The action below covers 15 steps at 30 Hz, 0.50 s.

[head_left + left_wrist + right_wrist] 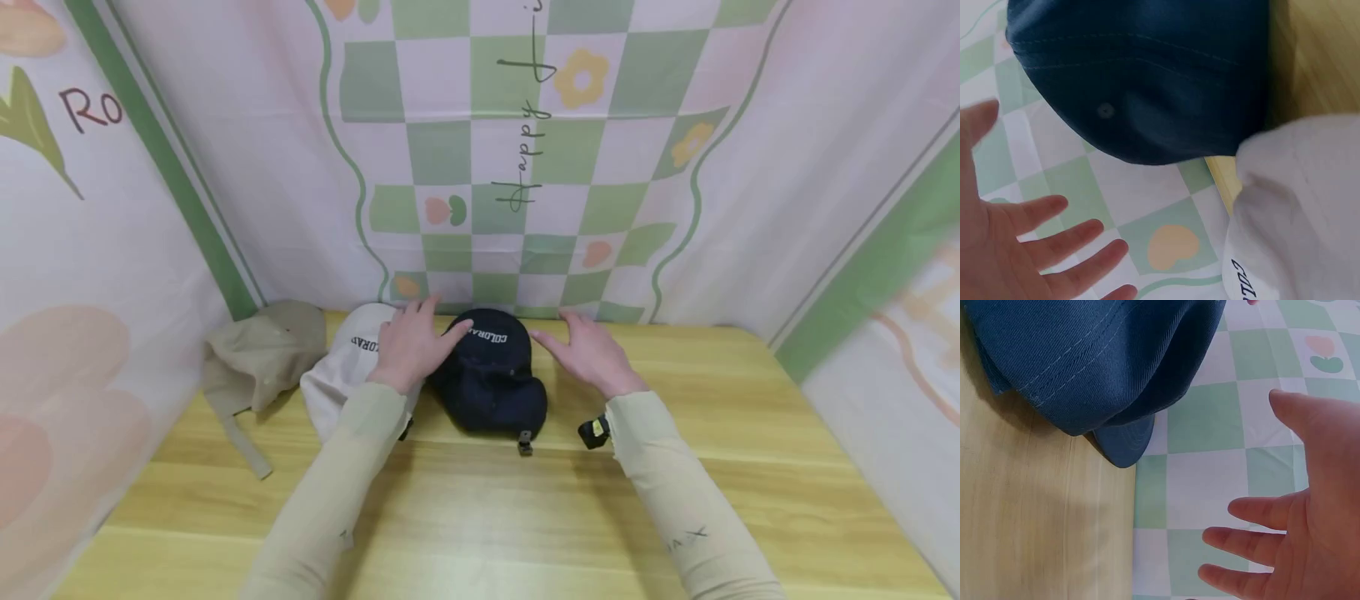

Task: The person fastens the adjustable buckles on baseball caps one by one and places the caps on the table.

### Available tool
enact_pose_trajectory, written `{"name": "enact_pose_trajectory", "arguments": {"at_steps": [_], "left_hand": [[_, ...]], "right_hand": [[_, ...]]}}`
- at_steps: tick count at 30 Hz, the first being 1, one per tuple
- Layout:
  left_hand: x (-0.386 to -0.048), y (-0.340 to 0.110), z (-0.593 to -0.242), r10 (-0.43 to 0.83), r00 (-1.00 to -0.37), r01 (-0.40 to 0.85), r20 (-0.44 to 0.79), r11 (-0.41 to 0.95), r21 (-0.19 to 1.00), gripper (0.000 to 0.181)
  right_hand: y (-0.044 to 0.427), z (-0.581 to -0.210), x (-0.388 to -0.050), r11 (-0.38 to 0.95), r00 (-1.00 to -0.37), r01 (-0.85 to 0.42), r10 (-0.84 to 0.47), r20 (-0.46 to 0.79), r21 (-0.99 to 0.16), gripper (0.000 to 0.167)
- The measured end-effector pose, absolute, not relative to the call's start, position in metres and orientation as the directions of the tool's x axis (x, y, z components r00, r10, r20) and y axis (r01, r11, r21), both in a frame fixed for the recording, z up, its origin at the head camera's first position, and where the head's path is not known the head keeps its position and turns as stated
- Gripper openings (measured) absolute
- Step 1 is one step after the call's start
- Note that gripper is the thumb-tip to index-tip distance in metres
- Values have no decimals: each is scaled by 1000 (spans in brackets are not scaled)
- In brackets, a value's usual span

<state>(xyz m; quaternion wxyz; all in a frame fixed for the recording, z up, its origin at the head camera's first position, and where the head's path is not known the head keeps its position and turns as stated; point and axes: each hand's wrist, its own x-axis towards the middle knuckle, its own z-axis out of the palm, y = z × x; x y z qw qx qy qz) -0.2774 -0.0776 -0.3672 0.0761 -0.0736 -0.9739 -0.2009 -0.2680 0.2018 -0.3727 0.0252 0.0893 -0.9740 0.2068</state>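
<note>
A dark navy cap (491,375) with white lettering lies on the wooden table near its back edge, between my two hands. My left hand (411,343) hovers over the gap between this cap and a white cap (360,342), its fingers spread; in the left wrist view both caps show apart from the fingers (1079,240). On the navy cap's other side my right hand (596,354) is held with straight fingers, and the right wrist view shows a space between them and the cloth. Neither hand holds anything. My left hand and forearm hide part of the white cap.
A beige cap (270,354) with its strap hanging forward sits left of the white one. Behind the wooden table (487,517) hangs a checkered, flowered curtain (510,150), with more printed cloth along both sides. The navy cap's strap buckle (525,442) points toward me.
</note>
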Motion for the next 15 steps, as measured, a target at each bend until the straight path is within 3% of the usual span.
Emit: {"name": "enact_pose_trajectory", "arguments": {"at_steps": [15], "left_hand": [[-264,-73,-372,17,-976,108,217,903,415,39]], "right_hand": [[206,-375,-265,893,-984,-179,-171,56,-414,79]]}}
